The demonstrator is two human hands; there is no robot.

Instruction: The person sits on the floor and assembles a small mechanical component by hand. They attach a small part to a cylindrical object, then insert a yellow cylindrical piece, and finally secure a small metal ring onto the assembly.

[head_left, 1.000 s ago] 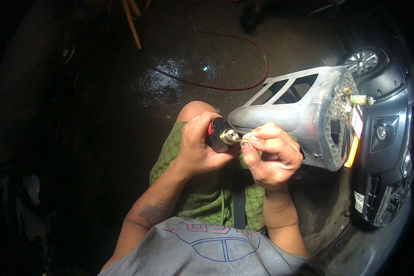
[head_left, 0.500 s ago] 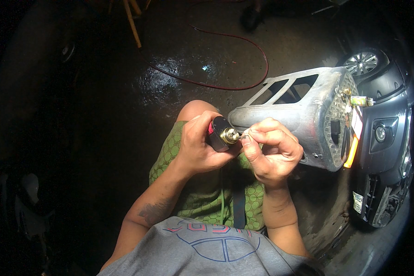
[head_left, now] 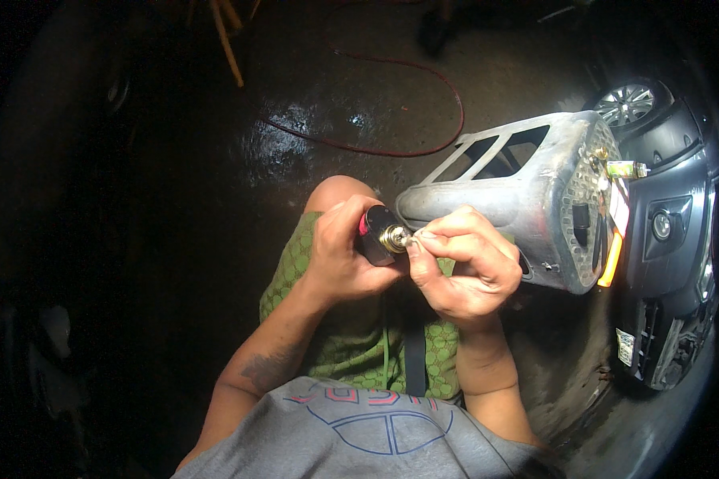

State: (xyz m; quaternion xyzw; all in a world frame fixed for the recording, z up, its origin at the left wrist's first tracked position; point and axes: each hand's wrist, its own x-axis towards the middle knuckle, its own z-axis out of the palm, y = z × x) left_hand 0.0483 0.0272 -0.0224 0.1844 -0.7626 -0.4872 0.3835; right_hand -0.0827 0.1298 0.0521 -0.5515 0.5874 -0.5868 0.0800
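My left hand (head_left: 339, 254) is wrapped round a black and red vape device (head_left: 377, 235), its top turned to the right. On that top sits a gold-rimmed atomizer deck (head_left: 395, 238) with a bit of whitish material in it, probably cotton. My right hand (head_left: 473, 263) is closed in a pinch at the deck, thumb and forefinger on a small pale wisp (head_left: 410, 239) that looks like the same material. The fingertips partly hide it. Both hands are above my lap, over green patterned shorts (head_left: 339, 343).
Right of my hands stands a worn grey plastic stool (head_left: 487, 195). Its top holds a small green-labelled bottle (head_left: 625, 170), a black block-shaped item (head_left: 582, 218) and an orange-handled tool (head_left: 613, 259). A dark car (head_left: 679, 203) is at the far right. A red hose (head_left: 391, 152) loops over the wet floor.
My right hand has moved slightly left, bringing its pinched fingertips closer against the atomizer deck. My left hand keeps its hold on the vape device, almost unmoved.
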